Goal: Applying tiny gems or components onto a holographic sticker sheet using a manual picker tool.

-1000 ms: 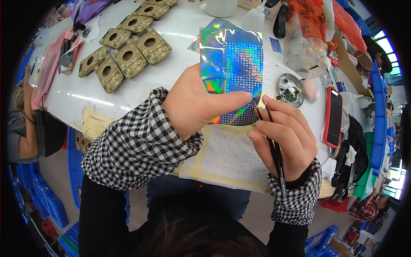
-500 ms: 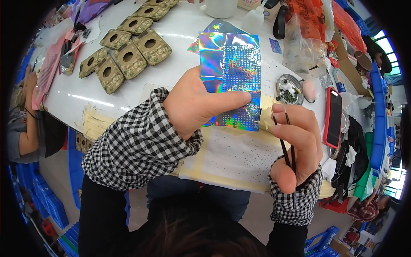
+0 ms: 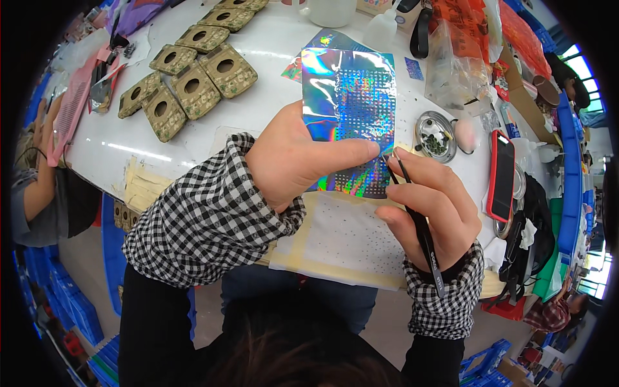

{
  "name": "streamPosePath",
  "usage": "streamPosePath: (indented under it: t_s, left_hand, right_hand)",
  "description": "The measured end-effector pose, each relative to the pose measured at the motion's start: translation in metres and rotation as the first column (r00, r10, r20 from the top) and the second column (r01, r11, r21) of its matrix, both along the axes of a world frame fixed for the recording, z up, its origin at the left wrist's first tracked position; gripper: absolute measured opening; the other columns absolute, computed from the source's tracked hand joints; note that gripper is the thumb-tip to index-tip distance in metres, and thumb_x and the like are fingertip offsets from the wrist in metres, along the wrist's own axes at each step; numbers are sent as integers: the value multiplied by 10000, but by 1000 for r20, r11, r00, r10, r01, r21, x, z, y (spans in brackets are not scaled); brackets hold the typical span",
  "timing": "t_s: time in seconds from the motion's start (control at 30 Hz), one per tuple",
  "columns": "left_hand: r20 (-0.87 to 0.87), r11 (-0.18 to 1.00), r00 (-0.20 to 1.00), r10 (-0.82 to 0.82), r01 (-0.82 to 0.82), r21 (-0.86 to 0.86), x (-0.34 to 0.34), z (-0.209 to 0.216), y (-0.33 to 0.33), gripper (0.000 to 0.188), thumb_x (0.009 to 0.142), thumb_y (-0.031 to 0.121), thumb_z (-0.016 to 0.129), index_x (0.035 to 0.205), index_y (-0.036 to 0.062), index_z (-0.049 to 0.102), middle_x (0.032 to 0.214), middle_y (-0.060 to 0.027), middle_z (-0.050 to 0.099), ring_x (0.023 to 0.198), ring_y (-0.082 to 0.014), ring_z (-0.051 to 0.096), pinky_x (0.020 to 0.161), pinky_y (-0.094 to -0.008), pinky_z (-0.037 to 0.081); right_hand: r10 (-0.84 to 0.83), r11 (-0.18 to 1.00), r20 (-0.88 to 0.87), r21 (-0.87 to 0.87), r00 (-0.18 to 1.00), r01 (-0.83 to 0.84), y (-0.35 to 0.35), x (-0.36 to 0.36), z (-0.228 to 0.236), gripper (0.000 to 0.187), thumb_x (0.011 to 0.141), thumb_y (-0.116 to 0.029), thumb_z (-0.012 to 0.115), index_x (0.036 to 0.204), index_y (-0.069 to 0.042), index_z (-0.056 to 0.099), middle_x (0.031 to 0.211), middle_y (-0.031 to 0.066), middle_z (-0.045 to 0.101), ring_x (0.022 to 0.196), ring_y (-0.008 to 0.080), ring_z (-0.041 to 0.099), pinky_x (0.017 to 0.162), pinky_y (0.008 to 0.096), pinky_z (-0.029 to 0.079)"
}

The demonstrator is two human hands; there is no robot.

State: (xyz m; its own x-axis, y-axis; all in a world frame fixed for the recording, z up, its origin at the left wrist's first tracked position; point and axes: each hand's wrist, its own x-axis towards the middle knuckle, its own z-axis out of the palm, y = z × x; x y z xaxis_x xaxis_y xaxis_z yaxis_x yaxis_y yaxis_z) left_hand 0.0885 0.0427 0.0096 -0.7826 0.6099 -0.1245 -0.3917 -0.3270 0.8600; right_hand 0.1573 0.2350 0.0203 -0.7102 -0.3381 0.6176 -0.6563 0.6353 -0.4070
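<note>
My left hand (image 3: 293,158) grips a shiny holographic sheet (image 3: 351,77), its thumb pressed flat on the front and the other fingers hidden behind. Rows of tiny square marks cover the sheet's right part. Black tweezers (image 3: 419,226) are held in my right hand (image 3: 438,200), their tips at the sheet's lower right edge, close to my left thumb. Whether the tips pinch anything is too small to tell. Under both hands lies a white paper (image 3: 348,238) scattered with small dark specks and edged with yellowish tape.
Several camouflage square pieces with round holes (image 3: 192,86) lie at the far left. On the right stand a round metal dish (image 3: 436,135) with dark green bits, a pale pink soft lump (image 3: 465,136) and a red-cased phone (image 3: 501,174). Plastic bags (image 3: 454,64) crowd the far right.
My right hand has moved up and left, bringing the tweezer tips from beside the sheet onto its lower right edge. The sheet has shifted very slightly.
</note>
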Motion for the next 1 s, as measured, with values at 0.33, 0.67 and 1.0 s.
streamPosePath:
  t_s: [0.33, 0.67, 1.0]
  left_hand:
    - [-15, 1000, 1000, 6, -6, 4, 0, -1, 1, 287, 848, 55, 663, 1116, -3, 578, 1013, -77, 660, 915, -147, 646, 813, -295, 531]
    - [19, 1000, 1000, 6, -6, 7, 0, -1, 1, 298, 838, 61, 682, 1119, 10, 599, 1024, -66, 661, 920, -146, 639, 812, -299, 521]
    - [20, 1000, 1000, 16, -16, 26, 2, 0, 1, 301, 838, 62, 682, 1119, 0, 594, 1020, -79, 662, 904, -157, 652, 802, -309, 536]
  right_hand:
    - [12, 999, 2, 30, 1000, -12, -1, -1, 4, 285, 667, -138, 835, 842, -17, 646, 905, 168, 662, 908, 317, 675, 768, 373, 558]
    - [9, 999, 6, 33, 1000, -10, -1, -1, 5, 269, 676, -123, 830, 840, -20, 643, 915, 169, 662, 902, 320, 674, 759, 372, 560]
    - [8, 1000, 18, 18, 1000, -9, 0, -1, 4, 266, 683, -114, 826, 845, -16, 638, 938, 173, 667, 893, 318, 675, 763, 369, 557]
